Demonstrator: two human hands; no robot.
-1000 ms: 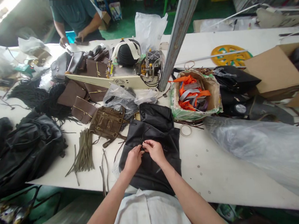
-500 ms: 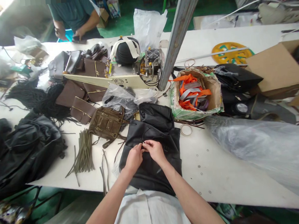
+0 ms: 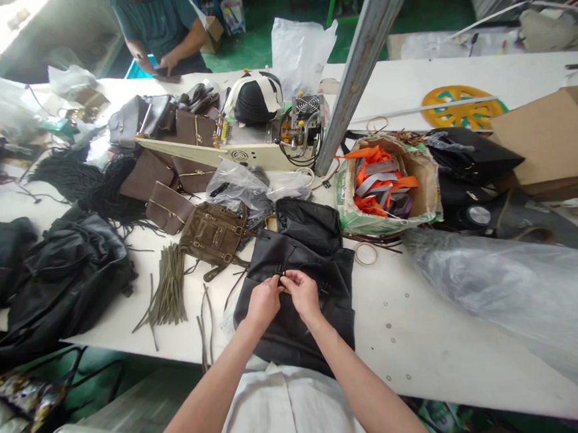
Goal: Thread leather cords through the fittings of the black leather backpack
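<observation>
A black bag (image 3: 299,339) lies flat on the table in front of me, its padded black flap (image 3: 312,224) spread toward the far side. Over the upper middle of the bag, my left hand (image 3: 264,302) and my right hand (image 3: 301,294) meet at the fingertips. Both are closed in a pinch on a thin black cord at the bag's front; the fingers hide most of it. Left of the bag lie a brown bag (image 3: 214,234), a bundle of olive strips (image 3: 167,286) and loose strips (image 3: 207,323).
An open sack (image 3: 427,189) of orange and grey scraps stands beyond the bag to the right, before a slanted metal post (image 3: 357,64). Clear plastic (image 3: 505,286) covers the right side. A machine (image 3: 263,145) and brown bags (image 3: 155,173) sit farther back. Across the table is another person (image 3: 164,26).
The view has shifted slightly left, so the surroundings appear farther right. My hands stay together at nearly the same place on the bag, still pinching.
</observation>
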